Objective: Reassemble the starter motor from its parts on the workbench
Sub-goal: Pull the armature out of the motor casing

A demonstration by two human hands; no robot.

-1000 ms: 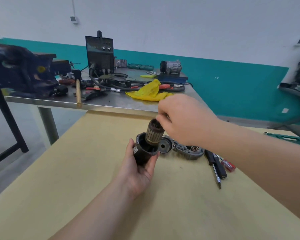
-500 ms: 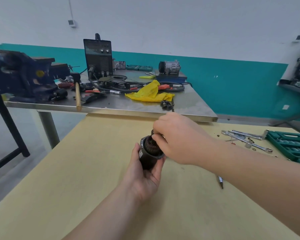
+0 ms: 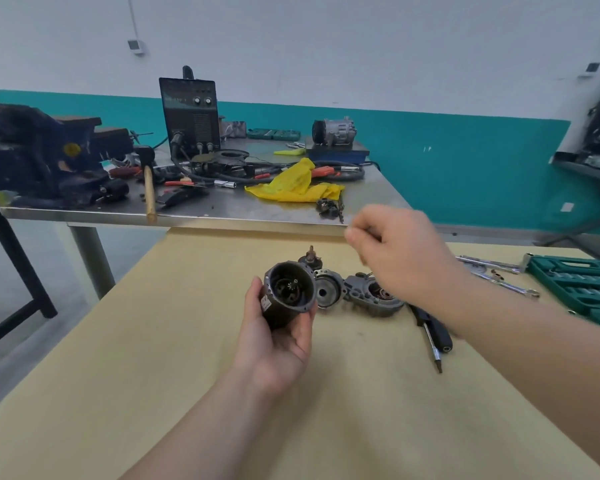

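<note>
Starter motor housing (image 3: 289, 295): dark cylindrical body, open end tilted up toward the camera, internal parts visible inside; gripped round its lower half by the left hand (image 3: 278, 336), above the pale wooden workbench (image 3: 153, 358). Right hand (image 3: 400, 258): raised above the bench beyond the housing, blurred, fingers loosely curled with thumb and forefinger close together; whether they pinch anything cannot be told. End cap (image 3: 327, 292): round, metal, lying on the bench just right of the housing. Grey cast end housing (image 3: 373, 298): beside the cap, partly under the right hand. Small shafted part (image 3: 311, 259): standing just behind the housing. Screwdriver (image 3: 433, 336): black handle, lying to the right under the forearm. Wrenches (image 3: 492, 271) and a green socket case (image 3: 579, 285): at the bench's right side. Steel table (image 3: 222, 206) behind: blue vise (image 3: 35, 157), hammer (image 3: 148, 181), black welder unit (image 3: 191, 116), yellow rag (image 3: 295, 185), compressor-like unit (image 3: 333, 131).
</note>
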